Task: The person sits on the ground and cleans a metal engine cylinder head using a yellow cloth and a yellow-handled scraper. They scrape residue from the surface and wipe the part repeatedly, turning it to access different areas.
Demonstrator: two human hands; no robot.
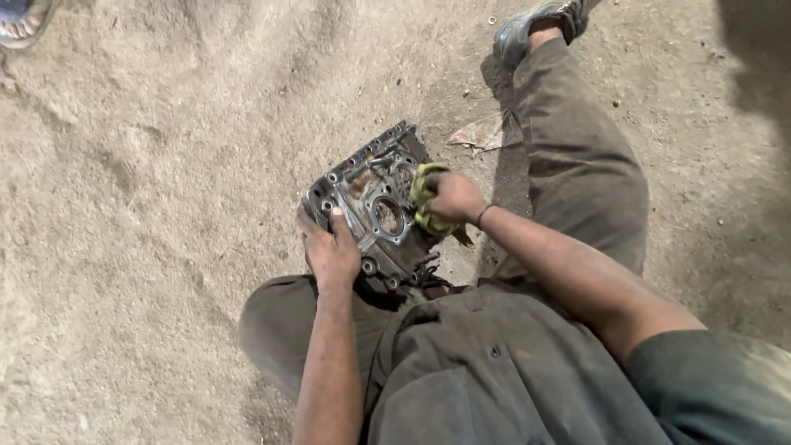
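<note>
A dark, greasy metal engine cover plate (375, 185) with bolt holes and a round opening rests tilted against my lap. My left hand (329, 251) grips its near left edge, thumb lying on the face. My right hand (453, 198) is closed around a yellow-green rag (424, 185) and presses it against the plate's right side. A thin band circles my right wrist.
I sit on sandy, dusty ground (165, 206), right leg stretched out to a dark shoe (527, 29). A torn scrap of paper (486, 132) lies beside that leg. Another person's sandalled foot (21, 25) shows at the top left corner.
</note>
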